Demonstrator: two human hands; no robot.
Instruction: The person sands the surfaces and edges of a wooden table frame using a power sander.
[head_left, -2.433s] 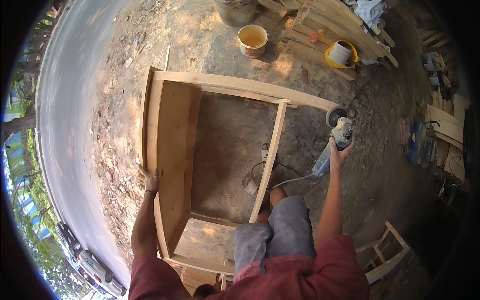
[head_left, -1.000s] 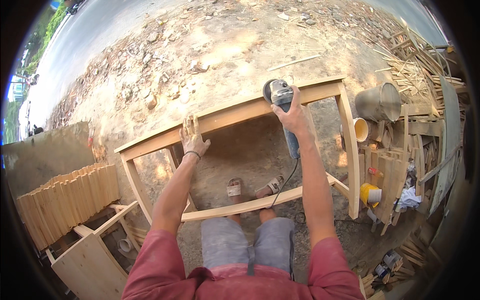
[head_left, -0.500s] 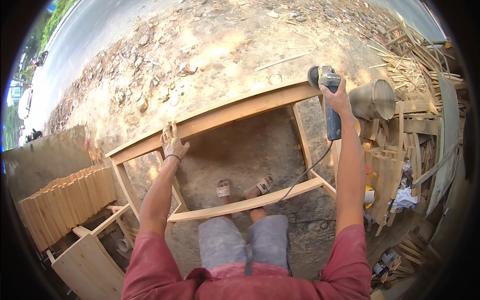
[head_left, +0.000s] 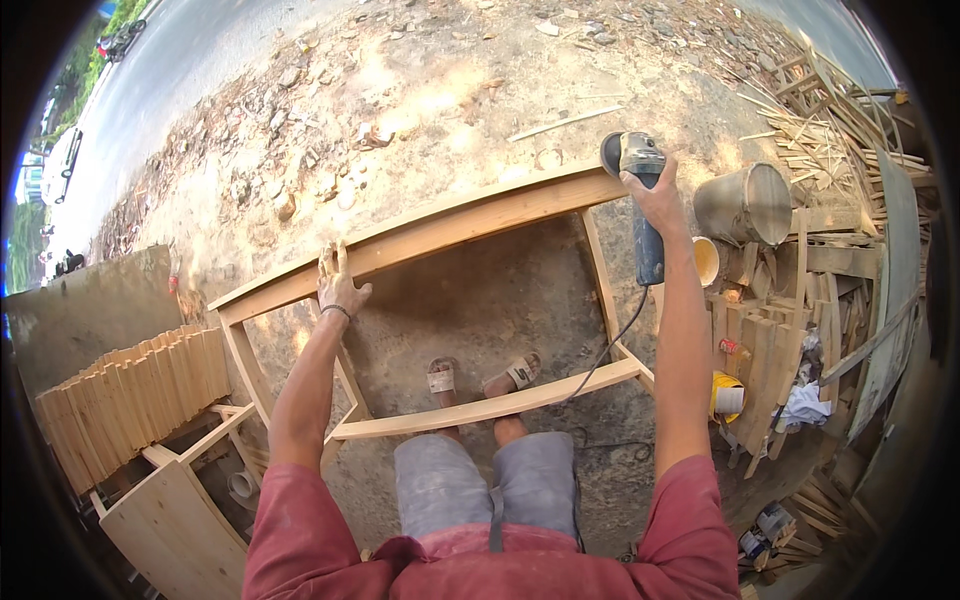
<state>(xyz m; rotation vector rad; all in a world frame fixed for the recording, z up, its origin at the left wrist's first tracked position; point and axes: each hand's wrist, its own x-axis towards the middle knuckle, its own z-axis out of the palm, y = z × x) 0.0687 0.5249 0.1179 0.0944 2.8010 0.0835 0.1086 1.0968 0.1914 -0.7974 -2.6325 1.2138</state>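
Note:
A long wooden frame (head_left: 470,228) with legs and a lower rail (head_left: 490,408) stands in front of me. My left hand (head_left: 340,284) rests on its top rail toward the left end, fingers spread. At the far right end, my right hand (head_left: 657,196) grips an angle grinder (head_left: 648,245), its body dark blue and its head grey. The grinder's round disc (head_left: 611,154) is at the end of the top rail; whether it touches the wood I cannot tell. From the grinder's rear a black cord (head_left: 625,330) runs down past the lower rail.
A metal bucket (head_left: 742,205) and a yellow tub (head_left: 704,262) stand right of the frame. Scrap wood (head_left: 830,130) is heaped farther right. Left are stacked wooden slats (head_left: 135,405) and a board-topped piece (head_left: 175,520). My sandalled feet are under the frame; stony ground lies beyond.
My right hand has moved the grinder slightly left along the rail's right end. My left hand stays on the top rail, nearly in the same place.

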